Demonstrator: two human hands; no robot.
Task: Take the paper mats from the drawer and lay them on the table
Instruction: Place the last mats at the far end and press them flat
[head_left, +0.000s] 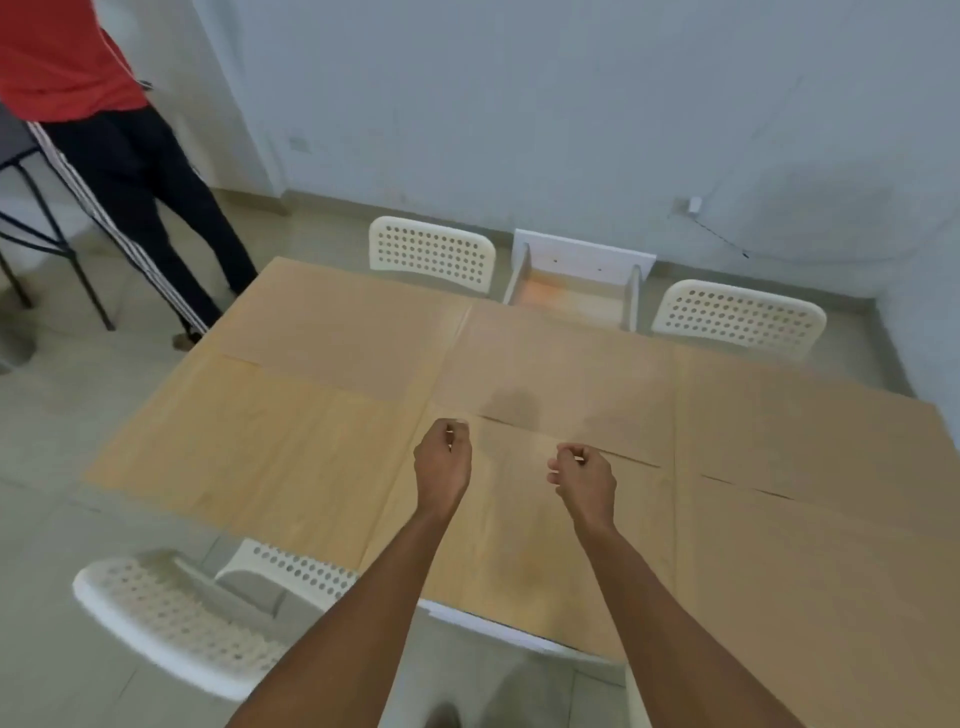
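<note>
Several brown paper mats lie side by side on the light wooden table (223, 447): one at the far left (343, 332), one at the far middle (566, 364), others on the right (810, 426). A further paper mat (519, 525) lies at the near middle. My left hand (441, 460) and my right hand (584, 475) are both curled at its far edge, which is slightly raised and casts a thin shadow. The white drawer (582, 254) stands open beyond the table's far side.
Two white perforated chairs (431, 252) (737, 317) flank the drawer, and a third chair (171, 618) stands at the near left. A person in a red shirt and dark trousers (130, 171) stands at the far left beside a black-legged stool (31, 208).
</note>
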